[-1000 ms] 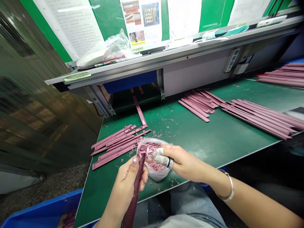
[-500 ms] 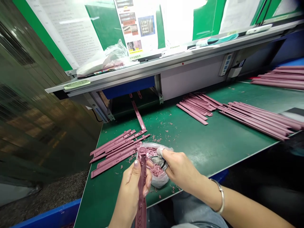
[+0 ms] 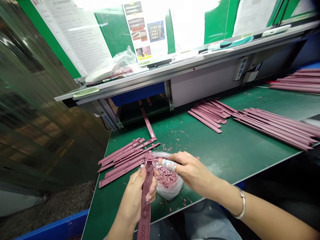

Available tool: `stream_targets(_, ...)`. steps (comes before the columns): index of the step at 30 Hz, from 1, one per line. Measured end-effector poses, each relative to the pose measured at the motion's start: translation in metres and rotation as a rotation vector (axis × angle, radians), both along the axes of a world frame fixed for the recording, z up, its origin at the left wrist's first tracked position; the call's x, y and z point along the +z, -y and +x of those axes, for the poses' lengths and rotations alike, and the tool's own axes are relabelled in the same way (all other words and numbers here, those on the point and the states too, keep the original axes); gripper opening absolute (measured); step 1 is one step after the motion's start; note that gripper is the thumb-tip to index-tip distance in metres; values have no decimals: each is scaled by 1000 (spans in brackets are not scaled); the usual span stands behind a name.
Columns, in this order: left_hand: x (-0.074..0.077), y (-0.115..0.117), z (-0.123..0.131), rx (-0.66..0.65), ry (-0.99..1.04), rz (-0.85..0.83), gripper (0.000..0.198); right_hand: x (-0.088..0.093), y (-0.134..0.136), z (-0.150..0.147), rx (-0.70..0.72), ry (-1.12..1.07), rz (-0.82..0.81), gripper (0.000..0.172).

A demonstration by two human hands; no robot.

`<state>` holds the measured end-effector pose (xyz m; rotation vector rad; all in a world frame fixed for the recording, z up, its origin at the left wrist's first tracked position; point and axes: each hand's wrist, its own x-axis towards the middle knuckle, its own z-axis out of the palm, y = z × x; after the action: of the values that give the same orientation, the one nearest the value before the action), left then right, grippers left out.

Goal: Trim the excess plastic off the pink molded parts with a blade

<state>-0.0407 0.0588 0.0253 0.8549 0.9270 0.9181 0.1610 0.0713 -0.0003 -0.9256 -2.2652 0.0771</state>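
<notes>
At lower left runs the rim of a blue plastic bin (image 3: 50, 226). The left hand (image 3: 132, 196) grips a long pink plastic strip (image 3: 145, 200) between thumb and fingers, just beside a clear plastic bag (image 3: 170, 190) of pink offcuts (image 3: 165, 176). Over the bag, the right hand (image 3: 192, 170) curls, its wrapped fingers (image 3: 168, 163) bunched; whether they pinch anything cannot be told. More pink strips (image 3: 275, 128) lie on the green workbench (image 3: 225, 146).

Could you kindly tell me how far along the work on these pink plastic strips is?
Done, it seems: the neat rows of strips on the right of the green bench, and the offcuts in the plastic bag. In hand: the left hand grips one strip while the right hand, one finger wrapped, reaches toward its top end. Left: probably the strips piled beside the bag, though I cannot tell how they differ.
</notes>
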Motion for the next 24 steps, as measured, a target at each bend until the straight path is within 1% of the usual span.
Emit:
stream_targets(3,0,0,4,55,-63,45,43,2,1,1,7,66,13,43)
stream_targets(6,-3,-2,11,97,-84,75,42,-8,3,-2,-136,91,53,42)
stream_targets(8,-4,-3,15,108,-64,82,41,-19,3,-5,-249,23,75,44)
stream_targets(9,-4,-4,16,111,-47,84,41,-25,3,-7,-293,-41,56,48)
stream_targets(11,-2,-5,18,117,6,83,40,-31,2,-10,-316,-258,-54,55)
stream_targets(12,-1,-6,19,119,43,81,39,-32,3,-11,-293,-401,-153,56)
stream_targets(13,1,-7,19,121,90,78,39,-32,4,-14,-240,-549,-279,54)
stream_targets(14,4,-9,19,121,150,74,38,-30,7,-16,-154,-685,-422,49)
stream_targets(15,7,-12,19,127,227,76,37,-28,10,-20,-27,-790,-583,43)
stream_targets(16,10,-16,19,139,319,90,34,-26,14,-24,134,-850,-760,37)
stream_targets(17,13,-21,19,158,417,113,31,-25,18,-27,307,-873,-929,35)
stream_targets(18,16,-27,19,179,507,141,29,-24,21,-30,471,-875,-1065,39)
stream_targets(19,18,-34,19,204,570,167,27,-24,22,-32,604,-871,-1163,44)
stream_targets(20,19,-42,18,224,586,179,27,-24,22,-31,681,-876,-1217,48)
stream_targets(21,19,-52,18,243,549,182,27,-24,19,-27,689,-896,-1226,51)
stream_targets(22,17,-63,17,260,452,182,27,-24,14,-20,632,-912,-1198,53)
stream_targets(23,13,-76,15,277,320,181,27,-24,7,-9,521,-900,-1133,52)
stream_targets(24,7,-90,12,300,176,190,28,-23,-2,4,369,-836,-1045,51)
